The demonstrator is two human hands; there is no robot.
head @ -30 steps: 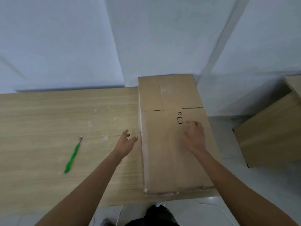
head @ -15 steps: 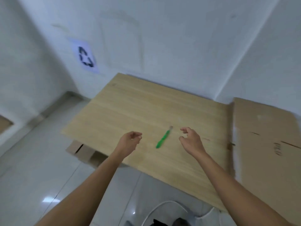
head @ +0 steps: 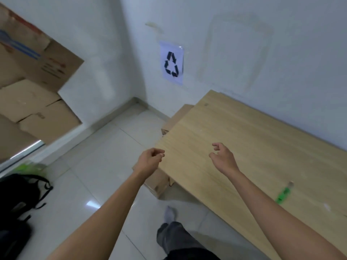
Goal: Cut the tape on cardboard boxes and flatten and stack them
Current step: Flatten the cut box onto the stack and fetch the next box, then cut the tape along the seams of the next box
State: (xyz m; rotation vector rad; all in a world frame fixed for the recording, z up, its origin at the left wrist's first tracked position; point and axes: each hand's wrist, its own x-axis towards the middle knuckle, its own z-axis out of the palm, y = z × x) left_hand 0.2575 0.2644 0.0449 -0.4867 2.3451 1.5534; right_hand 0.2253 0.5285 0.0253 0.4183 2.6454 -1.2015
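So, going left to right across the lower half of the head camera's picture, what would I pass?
Black bag on the floor → left hand → right hand → green cutter lying on the wooden table.

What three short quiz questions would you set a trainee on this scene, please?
1. Fill in: the recycling sign hangs on the ____.
2. What lies on the table? A) green cutter B) black bag C) recycling sign
3. True or false: the right hand grips the green cutter.
Key: 1 wall; 2 A; 3 false, it holds nothing.
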